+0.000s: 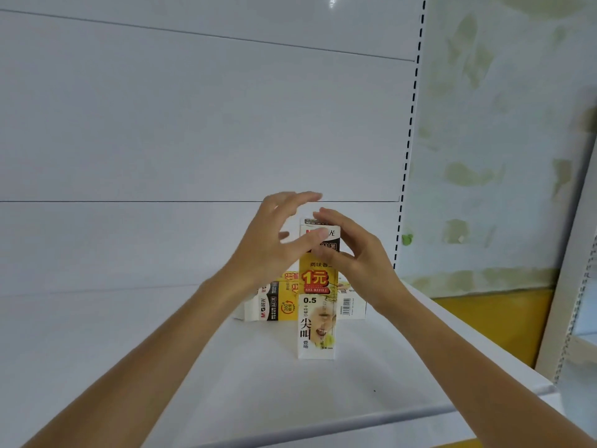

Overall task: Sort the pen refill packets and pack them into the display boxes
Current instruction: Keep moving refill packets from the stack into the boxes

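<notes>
Standing up on the white shelf, near the middle: a tall display box, with a flat display box lying just behind it on the far side. Pinching the top of the tall display box with the right hand, fingers curled over it and thumb on its front. Touching that front with the thumb of the left hand, other fingers spread out loose, grasping nothing.

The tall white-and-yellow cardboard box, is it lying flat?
No, the tall white-and-yellow cardboard box stands upright on the white metal shelf.
</notes>
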The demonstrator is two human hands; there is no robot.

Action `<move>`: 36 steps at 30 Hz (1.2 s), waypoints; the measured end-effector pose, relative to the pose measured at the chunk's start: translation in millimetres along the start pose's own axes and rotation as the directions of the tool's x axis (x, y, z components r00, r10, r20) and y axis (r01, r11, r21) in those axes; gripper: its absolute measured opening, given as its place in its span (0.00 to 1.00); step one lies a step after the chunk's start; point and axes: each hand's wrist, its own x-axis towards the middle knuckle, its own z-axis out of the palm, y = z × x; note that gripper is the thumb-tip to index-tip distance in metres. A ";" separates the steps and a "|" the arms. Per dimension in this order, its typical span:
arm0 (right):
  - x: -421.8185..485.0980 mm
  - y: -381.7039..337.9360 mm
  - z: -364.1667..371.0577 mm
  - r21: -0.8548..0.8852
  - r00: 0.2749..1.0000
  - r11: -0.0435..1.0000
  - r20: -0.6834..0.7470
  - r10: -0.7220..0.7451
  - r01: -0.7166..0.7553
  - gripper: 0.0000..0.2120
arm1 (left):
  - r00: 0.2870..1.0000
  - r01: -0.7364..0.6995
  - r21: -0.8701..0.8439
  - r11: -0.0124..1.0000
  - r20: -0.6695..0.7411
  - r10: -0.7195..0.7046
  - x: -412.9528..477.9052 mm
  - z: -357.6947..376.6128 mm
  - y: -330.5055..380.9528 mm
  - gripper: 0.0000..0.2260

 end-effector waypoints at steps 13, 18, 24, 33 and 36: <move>-69.0 48.2 12.3 -0.625 0.947 0.748 0.041 0.318 -0.224 0.29 | 0.936 0.205 0.185 0.961 -0.325 -0.137 -18.2 -23.5 -42.4 0.09; -62.3 38.6 -10.7 -0.421 0.965 0.868 -0.097 0.245 -0.263 0.20 | 0.741 0.661 0.031 0.750 -0.183 -0.646 -53.6 -36.4 -44.7 0.23; -65.7 50.3 -22.5 -0.689 0.934 0.656 -0.090 0.345 -0.308 0.21 | 0.843 0.359 0.666 0.654 0.070 -0.534 -82.1 16.2 -48.7 0.17; -39.7 52.7 -25.3 -0.799 0.944 0.557 -0.041 0.328 -0.228 0.11 | 0.818 0.406 0.561 0.721 0.130 -0.561 -75.5 12.4 -53.7 0.20; -32.0 52.7 -21.7 -0.911 0.993 0.397 0.111 -0.031 0.114 0.11 | 0.772 0.430 0.579 0.693 0.162 -0.614 -71.5 3.6 -59.4 0.30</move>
